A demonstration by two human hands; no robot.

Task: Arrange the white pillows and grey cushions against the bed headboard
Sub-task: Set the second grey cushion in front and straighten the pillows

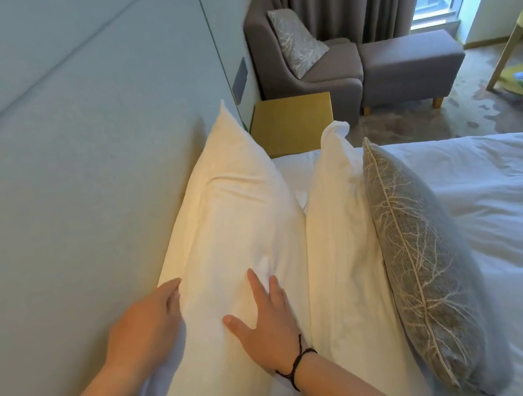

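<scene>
Two pillows (233,221) and one cushion (425,262) stand at the headboard (69,189); both hands, left (147,322) and right (266,320), spread flat, press the nearest pillow; another cushion (296,40) remains on the armchair (321,80).

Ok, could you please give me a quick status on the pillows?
Both hands, left and right, flat on back pillow at headboard. Second pillow, grey cushion upright in front. Nothing blocking.

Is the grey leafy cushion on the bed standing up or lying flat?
Standing up. The grey cushion is on its edge on the bed, leaning against a white pillow.
</scene>
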